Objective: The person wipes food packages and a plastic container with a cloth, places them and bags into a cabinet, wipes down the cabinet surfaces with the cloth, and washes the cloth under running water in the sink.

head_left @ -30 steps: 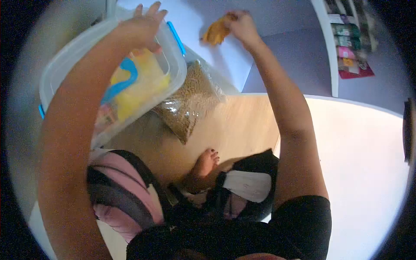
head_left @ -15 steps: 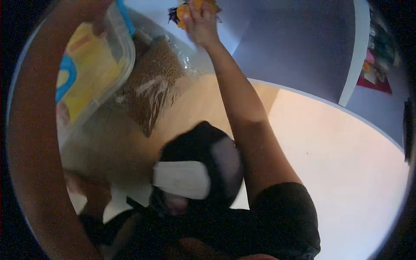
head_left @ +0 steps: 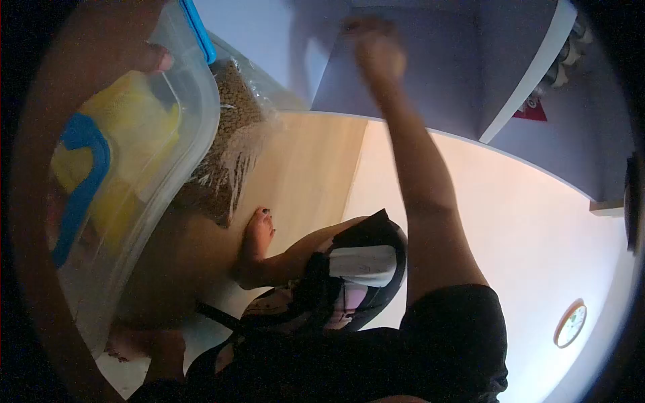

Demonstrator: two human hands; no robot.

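Note:
At the upper left, my left hand [head_left: 124, 50] grips a clear plastic container [head_left: 198, 151], its thumb lying over the wall near the rim. Blue handle-like parts [head_left: 101, 158] show on the container, and something yellow [head_left: 134, 111] is visible through the plastic. My right hand [head_left: 383, 57] is raised in front of the grey shelf compartment [head_left: 430, 74]. Motion smears its fingers, so whether it holds anything cannot be made out. A clear bag of brown pellets [head_left: 232, 138] lies beside the container, partly hidden by it.
An upright panel [head_left: 521, 80] divides the shelf, with a red item [head_left: 531, 110] beyond it. My bare foot [head_left: 259, 232] is on the wood-look floor [head_left: 309, 151] below the shelf. A round clock [head_left: 571, 324] hangs on the pale wall at the right.
My right hand has left the orange and purple item it was on and moved right; that item is no longer visible. The container appears larger and lower in view.

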